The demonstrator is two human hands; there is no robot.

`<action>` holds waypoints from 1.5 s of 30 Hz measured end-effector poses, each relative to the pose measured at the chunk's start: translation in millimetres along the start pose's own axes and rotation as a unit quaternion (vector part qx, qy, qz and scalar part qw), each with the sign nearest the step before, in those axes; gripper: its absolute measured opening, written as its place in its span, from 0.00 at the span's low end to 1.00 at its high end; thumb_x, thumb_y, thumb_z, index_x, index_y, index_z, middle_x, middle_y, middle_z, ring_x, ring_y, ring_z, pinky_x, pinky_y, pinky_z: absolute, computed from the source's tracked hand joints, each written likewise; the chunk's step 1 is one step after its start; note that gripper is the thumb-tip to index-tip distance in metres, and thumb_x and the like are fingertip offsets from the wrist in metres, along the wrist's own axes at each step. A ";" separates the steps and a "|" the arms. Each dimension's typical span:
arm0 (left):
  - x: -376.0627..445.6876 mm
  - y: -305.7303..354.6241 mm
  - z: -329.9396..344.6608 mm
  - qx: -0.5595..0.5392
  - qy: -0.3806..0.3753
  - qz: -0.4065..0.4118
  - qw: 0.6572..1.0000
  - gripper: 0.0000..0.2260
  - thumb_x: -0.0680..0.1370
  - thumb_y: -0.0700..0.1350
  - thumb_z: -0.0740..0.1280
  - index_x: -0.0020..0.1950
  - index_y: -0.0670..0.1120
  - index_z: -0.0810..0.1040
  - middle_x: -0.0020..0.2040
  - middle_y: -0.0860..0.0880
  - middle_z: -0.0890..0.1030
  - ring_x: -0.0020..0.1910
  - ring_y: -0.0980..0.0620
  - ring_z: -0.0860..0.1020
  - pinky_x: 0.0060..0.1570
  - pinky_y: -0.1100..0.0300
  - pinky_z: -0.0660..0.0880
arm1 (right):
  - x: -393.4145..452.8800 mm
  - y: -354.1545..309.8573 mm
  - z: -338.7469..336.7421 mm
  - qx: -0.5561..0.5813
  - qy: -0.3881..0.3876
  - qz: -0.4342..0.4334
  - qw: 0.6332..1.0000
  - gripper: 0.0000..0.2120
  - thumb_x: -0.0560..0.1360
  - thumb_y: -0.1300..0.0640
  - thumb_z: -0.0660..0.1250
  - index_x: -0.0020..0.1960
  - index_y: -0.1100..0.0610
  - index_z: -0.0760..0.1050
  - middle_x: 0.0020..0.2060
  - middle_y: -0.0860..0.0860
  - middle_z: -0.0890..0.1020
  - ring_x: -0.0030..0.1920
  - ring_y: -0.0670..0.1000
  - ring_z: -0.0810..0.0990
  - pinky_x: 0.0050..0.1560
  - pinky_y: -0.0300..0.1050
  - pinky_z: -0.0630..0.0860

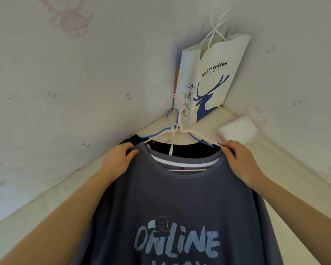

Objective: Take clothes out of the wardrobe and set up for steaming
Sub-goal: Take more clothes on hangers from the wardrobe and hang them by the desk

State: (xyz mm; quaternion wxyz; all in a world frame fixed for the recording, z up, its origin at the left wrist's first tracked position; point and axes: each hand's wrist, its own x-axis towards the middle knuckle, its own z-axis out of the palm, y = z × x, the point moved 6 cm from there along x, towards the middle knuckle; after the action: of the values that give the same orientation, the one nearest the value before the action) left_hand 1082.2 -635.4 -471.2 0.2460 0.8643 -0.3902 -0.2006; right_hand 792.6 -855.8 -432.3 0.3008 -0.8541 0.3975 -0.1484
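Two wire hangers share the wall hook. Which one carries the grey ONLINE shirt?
The pink hanger carries the grey shirt: its wire runs into that collar and its bar shows inside the neckline. The blue hanger behind it holds the black garment.

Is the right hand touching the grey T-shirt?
Touching. The head view shows the right hand gripping the shoulder of the grey T-shirt, fingers curled over the fabric.
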 end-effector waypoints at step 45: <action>1.0 5.3 69.1 0.251 0.016 0.011 0.968 0.25 0.83 0.54 0.48 0.79 0.49 0.51 0.80 0.48 0.49 0.78 0.47 0.46 0.74 0.43 0.44 | -16.0 13.8 91.4 -0.333 -0.044 -0.025 0.941 0.29 0.78 0.46 0.42 0.75 0.56 0.61 0.73 0.57 0.64 0.74 0.60 0.60 0.72 0.58 0.60</action>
State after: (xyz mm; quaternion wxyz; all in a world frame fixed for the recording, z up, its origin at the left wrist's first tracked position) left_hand 1042.5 -657.8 -523.5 0.0299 0.8972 -0.4332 -0.0799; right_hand 819.3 -814.2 -512.1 0.0122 -0.9209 0.3890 0.0231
